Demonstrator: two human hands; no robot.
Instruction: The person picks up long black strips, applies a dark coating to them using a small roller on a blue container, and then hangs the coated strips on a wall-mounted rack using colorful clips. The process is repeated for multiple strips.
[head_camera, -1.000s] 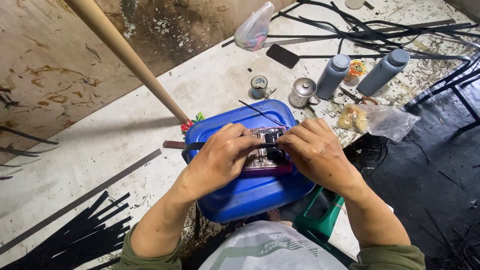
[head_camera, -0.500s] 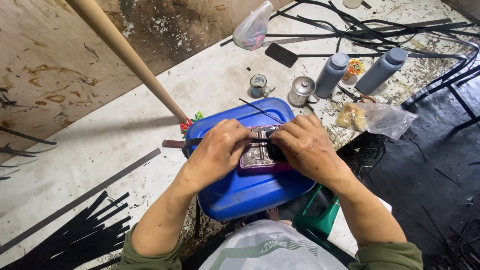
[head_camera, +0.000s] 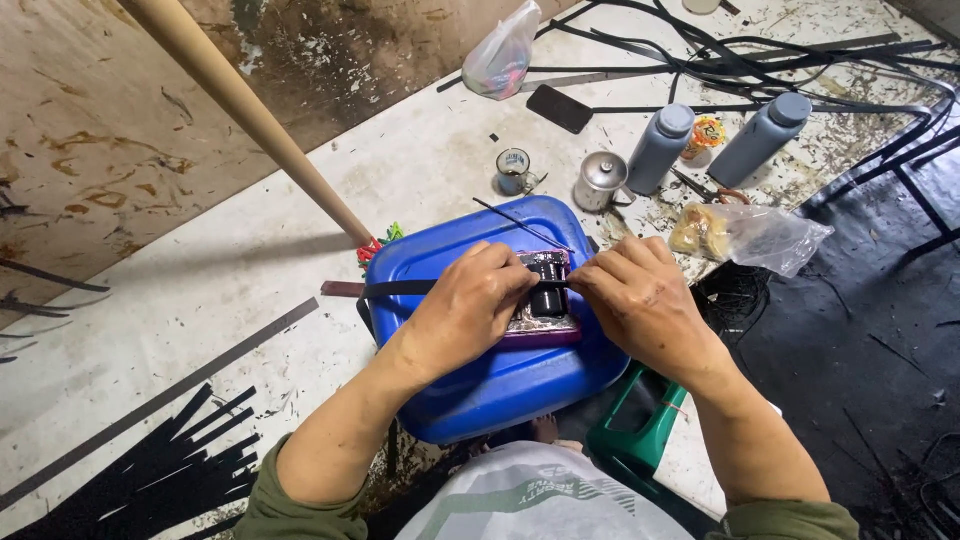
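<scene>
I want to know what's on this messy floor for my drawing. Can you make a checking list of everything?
Surface: white stained floor, black mat at right.
Job's things: black strip pulled across a small dark block on a blue jerrycan.
Clutter: two grey bottles, metal pot, small cup, plastic bags, phone.
Grippers: left hand and right hand both pinch the strip.
Cables: nothing seen; loose black strips only.
Surroundings: wooden pole, green stool.
</scene>
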